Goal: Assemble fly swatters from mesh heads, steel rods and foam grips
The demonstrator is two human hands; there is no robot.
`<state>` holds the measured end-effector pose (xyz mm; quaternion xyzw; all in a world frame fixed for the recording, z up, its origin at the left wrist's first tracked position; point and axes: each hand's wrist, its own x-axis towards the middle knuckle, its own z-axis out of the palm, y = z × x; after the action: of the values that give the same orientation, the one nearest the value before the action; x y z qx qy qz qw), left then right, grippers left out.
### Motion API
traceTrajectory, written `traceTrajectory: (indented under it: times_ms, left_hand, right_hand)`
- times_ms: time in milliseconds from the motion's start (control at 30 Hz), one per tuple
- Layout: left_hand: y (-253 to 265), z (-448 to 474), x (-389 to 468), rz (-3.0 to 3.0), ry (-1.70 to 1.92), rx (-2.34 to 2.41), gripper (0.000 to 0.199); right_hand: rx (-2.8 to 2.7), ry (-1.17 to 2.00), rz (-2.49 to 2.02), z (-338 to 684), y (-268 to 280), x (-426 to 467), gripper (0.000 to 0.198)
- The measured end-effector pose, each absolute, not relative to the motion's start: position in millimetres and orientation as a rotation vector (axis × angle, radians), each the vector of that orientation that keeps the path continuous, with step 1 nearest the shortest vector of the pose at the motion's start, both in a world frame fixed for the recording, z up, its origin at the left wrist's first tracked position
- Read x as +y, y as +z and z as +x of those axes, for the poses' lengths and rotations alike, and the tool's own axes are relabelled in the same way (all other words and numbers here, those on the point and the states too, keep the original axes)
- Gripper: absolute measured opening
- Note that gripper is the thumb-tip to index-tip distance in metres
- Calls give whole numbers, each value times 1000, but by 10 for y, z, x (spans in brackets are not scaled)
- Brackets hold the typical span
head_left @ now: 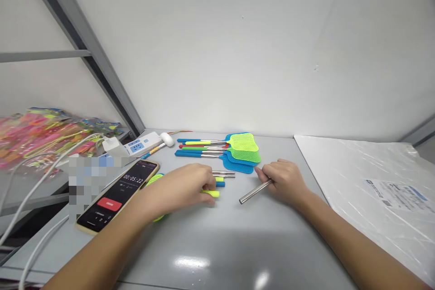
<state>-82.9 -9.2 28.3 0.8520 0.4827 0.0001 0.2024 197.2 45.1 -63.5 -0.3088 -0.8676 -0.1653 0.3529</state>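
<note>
My right hand is closed around a shiny metal tube, whose free end points down and left over the table. My left hand has its fingers wrapped on a yellow-green fly swatter piece; a short end pokes out toward the tube, apart from it. Behind my left wrist, parts of yellow-green swatter heads show, mostly hidden. Just past my left fingers lie more metal tubes and a blue piece end. Farther back rests a pile of fly swatters with blue, yellow and green mesh heads.
A phone with a running timer lies left, near a white power strip with cables. Bagged colourful goods fill a shelf at far left. A white plastic-wrapped sheet covers the right side. A wall stands behind the table.
</note>
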Motion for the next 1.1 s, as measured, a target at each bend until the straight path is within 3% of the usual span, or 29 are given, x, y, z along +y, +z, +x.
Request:
traceTrajectory:
  times_ms: [333,1100]
  left_hand:
    - [-12,-703,-20,2437,77,1362,4]
    - [-138,-806,77,2673,203,1371,16]
  right_hand:
    - [-2281,-371,-833,1973,-649,438,38]
    - [-2498,-65,-977,1940,-584,350,28]
